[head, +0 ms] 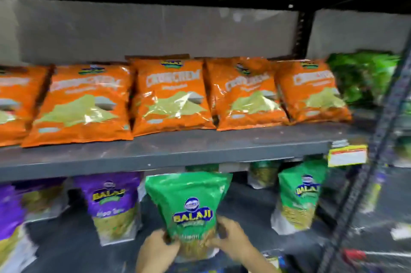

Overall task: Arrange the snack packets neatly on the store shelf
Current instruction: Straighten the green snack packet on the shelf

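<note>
1. Mostly blurred: print on the orange packets [169,94] along the upper shelf [164,152] is hard to read, and the leftmost one is cut off.
2. Low in the centre, the left hand [155,248] and right hand [231,241] grasp the green Balaji packet's [189,206] bottom corners, upright.
3. Purple packets [111,203] stand left, another green packet [298,197] right, on dark shelving against a grey wall [133,32].

Orange packets [171,94]: glossy plastic film with bright glare streaks. Green packet [189,206]: shiny plastic, clear lower window. Shelf board [200,150]: matt grey, lightly speckled. Price label [347,153]: paper, in yellow and white.
</note>
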The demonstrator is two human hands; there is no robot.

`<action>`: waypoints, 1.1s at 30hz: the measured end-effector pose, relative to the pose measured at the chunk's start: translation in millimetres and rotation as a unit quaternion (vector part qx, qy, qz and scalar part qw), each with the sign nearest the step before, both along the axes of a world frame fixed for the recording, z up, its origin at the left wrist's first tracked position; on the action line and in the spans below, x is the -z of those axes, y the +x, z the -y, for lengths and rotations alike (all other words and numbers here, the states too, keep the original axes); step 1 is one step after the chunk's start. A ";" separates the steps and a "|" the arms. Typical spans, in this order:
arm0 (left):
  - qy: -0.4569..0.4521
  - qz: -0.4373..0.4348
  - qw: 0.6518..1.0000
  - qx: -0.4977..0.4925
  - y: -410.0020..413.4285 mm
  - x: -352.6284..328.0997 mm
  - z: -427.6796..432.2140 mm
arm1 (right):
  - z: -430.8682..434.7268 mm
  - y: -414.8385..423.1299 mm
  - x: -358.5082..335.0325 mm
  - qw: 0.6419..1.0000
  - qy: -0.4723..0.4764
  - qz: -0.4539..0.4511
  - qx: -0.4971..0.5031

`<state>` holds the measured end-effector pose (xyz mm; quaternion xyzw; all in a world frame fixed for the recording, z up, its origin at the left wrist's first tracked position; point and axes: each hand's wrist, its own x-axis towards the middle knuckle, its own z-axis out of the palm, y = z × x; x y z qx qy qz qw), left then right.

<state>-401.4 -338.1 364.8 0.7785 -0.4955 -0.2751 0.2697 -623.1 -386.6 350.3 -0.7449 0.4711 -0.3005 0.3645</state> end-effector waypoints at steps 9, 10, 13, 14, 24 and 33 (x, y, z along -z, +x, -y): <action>0.018 -0.035 0.997 0.061 -43.2 20.1 90.4 | 73.2 -32.3 8.0 0.994 0.083 0.060 0.048; 0.009 -0.019 0.997 0.070 -41.9 28.4 95.4 | 77.3 -33.6 13.5 0.992 0.092 0.069 0.059; 0.016 -0.028 0.995 0.092 -37.4 38.6 95.5 | 79.3 -39.1 28.3 0.986 0.108 0.097 0.079; 0.010 -0.023 0.995 0.093 -34.6 42.9 94.7 | 78.0 -39.6 33.9 0.980 0.122 0.122 0.095; -0.013 -0.118 0.985 0.123 -48.6 70.8 85.2 | 66.4 -38.8 56.7 0.964 0.166 0.168 0.124; -0.084 -0.037 0.991 0.093 -76.8 73.7 56.9 | 70.3 -57.3 60.3 0.970 0.169 0.136 0.107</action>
